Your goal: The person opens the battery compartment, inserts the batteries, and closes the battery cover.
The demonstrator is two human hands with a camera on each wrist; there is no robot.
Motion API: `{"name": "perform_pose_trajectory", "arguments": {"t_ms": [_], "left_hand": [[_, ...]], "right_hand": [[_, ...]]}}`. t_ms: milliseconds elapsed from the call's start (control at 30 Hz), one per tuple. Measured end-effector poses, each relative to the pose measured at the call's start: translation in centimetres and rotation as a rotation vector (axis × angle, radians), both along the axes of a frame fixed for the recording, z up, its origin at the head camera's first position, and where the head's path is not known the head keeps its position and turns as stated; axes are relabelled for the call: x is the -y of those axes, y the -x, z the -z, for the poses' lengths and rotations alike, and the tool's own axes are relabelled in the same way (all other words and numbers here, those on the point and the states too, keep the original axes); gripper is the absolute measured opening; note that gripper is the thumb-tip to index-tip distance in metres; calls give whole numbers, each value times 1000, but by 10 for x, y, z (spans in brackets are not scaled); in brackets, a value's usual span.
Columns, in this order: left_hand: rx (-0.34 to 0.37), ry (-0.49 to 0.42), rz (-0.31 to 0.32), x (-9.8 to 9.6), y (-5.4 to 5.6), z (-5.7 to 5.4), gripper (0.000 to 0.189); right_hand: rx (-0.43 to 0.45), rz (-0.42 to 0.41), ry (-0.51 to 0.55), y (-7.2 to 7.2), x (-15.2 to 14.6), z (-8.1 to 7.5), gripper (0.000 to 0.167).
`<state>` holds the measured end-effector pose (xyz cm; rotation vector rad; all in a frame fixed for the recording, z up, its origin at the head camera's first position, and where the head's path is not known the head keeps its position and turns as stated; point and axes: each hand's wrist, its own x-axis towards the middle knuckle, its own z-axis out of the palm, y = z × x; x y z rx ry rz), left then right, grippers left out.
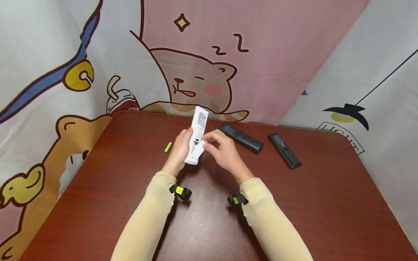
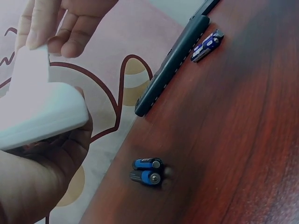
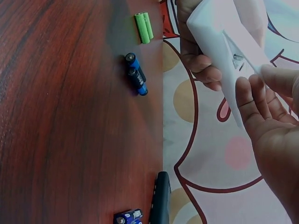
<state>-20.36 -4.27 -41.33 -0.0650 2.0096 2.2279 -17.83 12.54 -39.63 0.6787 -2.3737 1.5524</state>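
A white remote control (image 1: 200, 121) is gripped along its left side by my left hand (image 1: 179, 150), with its label face up. Near its lower end the battery cover (image 3: 246, 49) is tilted up, baring metal contacts (image 3: 238, 60) in the compartment. My right hand (image 1: 225, 152) pinches that cover between thumb and fingertips. In the left wrist view the cover (image 2: 32, 65) stands up from the remote, and the left fingers curl under the remote's body.
Green batteries (image 3: 144, 28) lie to the left of the hands. Two blue-and-black batteries (image 2: 147, 171) and two purple batteries (image 2: 207, 45) rest on the brown table (image 1: 98, 195). Two black remotes, one nearer (image 1: 241, 137) and one farther right (image 1: 285, 150), lie beyond my right hand.
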Motion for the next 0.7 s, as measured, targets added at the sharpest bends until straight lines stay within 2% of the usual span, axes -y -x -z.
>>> {"name": "perform_pose_trajectory", "arguments": {"t_ms": [233,467,700], "left_hand": [[2,-20,-13,2,0,1,40],[35,-145,16,3,1,0,36],[37,-167,29,2,1,3,35]], "right_hand": [[32,27,24,-1,-7,3,15],[69,58,8,-2,-16,3,15],[89,61,-11,-2,-24,1,15]]}}
